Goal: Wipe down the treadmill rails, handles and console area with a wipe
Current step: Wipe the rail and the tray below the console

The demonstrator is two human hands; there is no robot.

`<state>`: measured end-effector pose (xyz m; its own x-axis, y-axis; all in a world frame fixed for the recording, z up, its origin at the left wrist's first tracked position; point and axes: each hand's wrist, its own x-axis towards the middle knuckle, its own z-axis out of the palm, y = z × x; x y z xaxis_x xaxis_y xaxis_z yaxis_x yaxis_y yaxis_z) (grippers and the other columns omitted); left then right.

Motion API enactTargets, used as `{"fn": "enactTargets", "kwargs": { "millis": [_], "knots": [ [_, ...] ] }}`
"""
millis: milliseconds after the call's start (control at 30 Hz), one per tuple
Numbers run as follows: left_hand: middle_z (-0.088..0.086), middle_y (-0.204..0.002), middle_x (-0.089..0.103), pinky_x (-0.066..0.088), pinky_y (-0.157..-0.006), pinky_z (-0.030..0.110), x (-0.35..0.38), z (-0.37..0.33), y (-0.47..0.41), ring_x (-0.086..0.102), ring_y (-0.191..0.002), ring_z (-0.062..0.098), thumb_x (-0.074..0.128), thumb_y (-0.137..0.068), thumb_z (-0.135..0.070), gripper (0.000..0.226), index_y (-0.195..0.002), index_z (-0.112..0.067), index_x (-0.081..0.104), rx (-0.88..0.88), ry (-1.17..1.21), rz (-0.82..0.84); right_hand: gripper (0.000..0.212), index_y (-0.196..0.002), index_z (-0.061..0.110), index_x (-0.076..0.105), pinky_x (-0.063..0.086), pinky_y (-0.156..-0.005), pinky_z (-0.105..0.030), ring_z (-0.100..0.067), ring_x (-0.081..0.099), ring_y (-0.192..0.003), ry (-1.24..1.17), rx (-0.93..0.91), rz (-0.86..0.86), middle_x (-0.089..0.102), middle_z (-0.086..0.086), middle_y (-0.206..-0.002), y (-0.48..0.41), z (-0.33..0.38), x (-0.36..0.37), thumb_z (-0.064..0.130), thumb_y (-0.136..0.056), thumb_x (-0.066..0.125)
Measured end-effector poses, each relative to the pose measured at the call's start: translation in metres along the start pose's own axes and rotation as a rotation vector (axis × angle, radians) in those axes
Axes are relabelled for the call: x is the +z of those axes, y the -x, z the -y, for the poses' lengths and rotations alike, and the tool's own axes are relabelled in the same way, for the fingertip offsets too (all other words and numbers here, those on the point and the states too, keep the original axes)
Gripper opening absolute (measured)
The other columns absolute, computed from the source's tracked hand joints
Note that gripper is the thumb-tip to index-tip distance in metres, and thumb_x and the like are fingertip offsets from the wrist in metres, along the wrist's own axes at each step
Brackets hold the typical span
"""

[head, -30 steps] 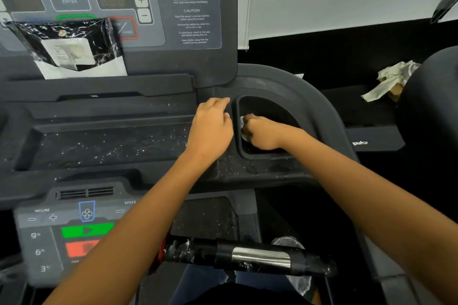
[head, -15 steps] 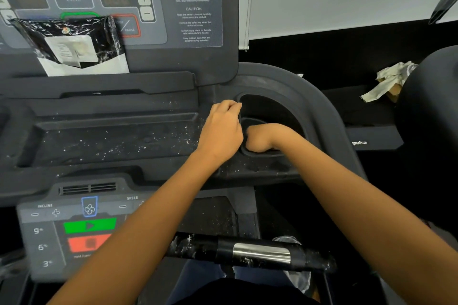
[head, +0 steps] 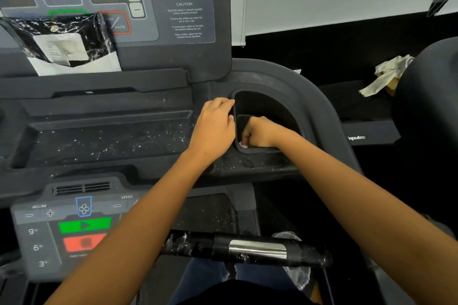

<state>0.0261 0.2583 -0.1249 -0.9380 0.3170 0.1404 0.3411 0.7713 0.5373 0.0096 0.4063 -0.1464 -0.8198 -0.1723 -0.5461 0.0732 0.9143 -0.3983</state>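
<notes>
Since half a second earlier, the right hand [head: 257, 132] had been pushed a little deeper into the cup holder [head: 280, 109], and a sliver of white wipe [head: 244, 144] had come into sight under its knuckles.

Far to the left of both hands, a lower control panel [head: 37, 235] was printed with "INCLINE", "SPEED", 9, 6 and 3, with a green and a red button. Above it, a crinkled black-and-white packet [head: 62, 42] was leaned against the upper console [head: 173, 7], where "ENTER", "SPEED", "PAUSE", "WARNING" and "CAUTION" could be read. The matte black tray [head: 99, 141] just left of the left hand was speckled with white flecks.

The left hand [head: 213, 129] was laid curled over the holder's left rim, nothing seen in it. Beside it, the right hand was clenched in a fist on the wipe, pressed low against the holder's near wall. Below the forearms, a black handlebar [head: 247, 250] with a shiny metal band was smeared white. Right of the right hand, "impulse" [head: 356, 137] was lettered on a dark panel, and a crumpled pale cloth [head: 386, 74] was left beyond it.
</notes>
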Motion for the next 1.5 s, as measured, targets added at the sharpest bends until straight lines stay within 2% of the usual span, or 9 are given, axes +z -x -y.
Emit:
{"fn": "enactTargets", "kwargs": {
  "millis": [100, 233, 400, 633, 767, 900, 1000, 1267, 1500],
  "knots": [
    [0.004, -0.136, 0.051, 0.029, -0.106, 0.025, 0.0, 0.0, 0.0, 0.038, -0.13, 0.018, 0.046, -0.097, -0.01, 0.04, -0.137, -0.01, 0.049, -0.007, 0.004, 0.001, 0.017, -0.102, 0.008, 0.072, 0.053, -0.089, -0.035, -0.022, 0.064, -0.097, -0.021, 0.025, 0.058, 0.07, -0.008, -0.102, 0.0, 0.001, -0.012, 0.011, -0.087, 0.064],
    [0.004, -0.138, 0.05, 0.028, -0.108, 0.025, 0.001, 0.0, 0.001, 0.037, -0.132, 0.018, 0.046, -0.097, -0.011, 0.041, -0.138, -0.009, 0.048, -0.017, -0.005, 0.011, 0.011, -0.094, 0.009, 0.072, 0.052, -0.068, -0.029, -0.021, 0.063, -0.077, -0.068, 0.034, -0.351, 0.066, -0.005, -0.081, -0.007, 0.007, -0.012, 0.011, -0.087, 0.064],
    [0.004, -0.138, 0.05, 0.029, -0.107, 0.024, 0.0, -0.004, 0.0, 0.038, -0.131, 0.018, 0.046, -0.097, -0.011, 0.041, -0.138, -0.009, 0.048, -0.031, -0.008, 0.004, 0.026, -0.065, 0.014, 0.052, 0.047, -0.063, -0.031, -0.019, 0.054, -0.064, -0.122, -0.019, -0.09, 0.054, -0.003, -0.065, 0.01, 0.01, -0.004, 0.009, -0.09, 0.057],
    [0.006, -0.135, 0.052, 0.03, -0.104, 0.024, -0.001, -0.002, 0.002, 0.041, -0.128, 0.021, 0.044, -0.096, -0.006, 0.04, -0.136, -0.009, 0.051, -0.018, -0.007, 0.0, 0.016, -0.08, -0.008, 0.067, 0.043, -0.063, -0.027, -0.017, 0.05, -0.06, -0.311, -0.081, 0.145, 0.058, -0.007, -0.065, 0.033, 0.008, -0.018, 0.003, -0.083, 0.056],
    [0.007, -0.133, 0.054, 0.028, -0.099, 0.019, 0.001, 0.0, 0.001, 0.044, -0.125, 0.021, 0.043, -0.096, -0.003, 0.04, -0.134, -0.008, 0.053, -0.018, 0.022, -0.022, 0.019, -0.072, 0.009, 0.069, 0.047, -0.059, -0.019, -0.006, 0.056, -0.06, -0.552, -0.17, 0.214, 0.062, 0.006, -0.06, 0.054, 0.006, -0.046, 0.001, -0.087, 0.059],
    [0.008, -0.129, 0.058, 0.028, -0.098, 0.015, -0.006, 0.008, 0.003, 0.049, -0.121, 0.023, 0.041, -0.093, 0.005, 0.042, -0.129, -0.005, 0.058, -0.05, 0.11, -0.143, 0.015, -0.08, 0.0, 0.071, 0.059, -0.069, -0.031, -0.02, 0.068, -0.074, -0.733, -0.164, -0.255, 0.07, -0.016, -0.08, 0.043, 0.008, -0.063, 0.002, -0.085, 0.057],
    [0.006, -0.128, 0.059, 0.029, -0.098, 0.014, -0.012, 0.015, 0.01, 0.049, -0.121, 0.02, 0.04, -0.092, 0.007, 0.043, -0.127, -0.006, 0.061, -0.123, 0.138, -0.221, 0.024, -0.069, -0.003, 0.066, 0.052, -0.062, -0.026, -0.018, 0.059, -0.066, -0.601, -0.102, -0.732, 0.066, -0.019, -0.072, 0.003, 0.009, -0.059, 0.008, -0.085, 0.052],
    [0.005, -0.126, 0.061, 0.032, -0.1, 0.017, -0.024, 0.024, 0.015, 0.053, -0.12, 0.018, 0.04, -0.091, 0.005, 0.042, -0.122, -0.009, 0.065, -0.268, 0.225, -0.328, 0.047, -0.13, -0.004, 0.05, 0.036, -0.104, -0.044, -0.036, 0.044, -0.123, 0.485, -0.284, -0.635, 0.049, -0.024, -0.135, -0.014, 0.061, 0.017, 0.028, -0.099, 0.037],
    [0.005, -0.124, 0.062, 0.038, -0.103, 0.023, -0.032, 0.028, 0.014, 0.055, -0.117, 0.017, 0.042, -0.091, 0.004, 0.042, -0.122, -0.011, 0.064, -0.365, 0.302, -0.352, 0.036, -0.122, -0.001, 0.052, 0.04, -0.098, -0.039, -0.03, 0.048, -0.116, 0.133, -0.236, -0.649, 0.053, -0.018, -0.125, -0.024, 0.077, 0.006, 0.023, -0.097, 0.043]
  ]
}}
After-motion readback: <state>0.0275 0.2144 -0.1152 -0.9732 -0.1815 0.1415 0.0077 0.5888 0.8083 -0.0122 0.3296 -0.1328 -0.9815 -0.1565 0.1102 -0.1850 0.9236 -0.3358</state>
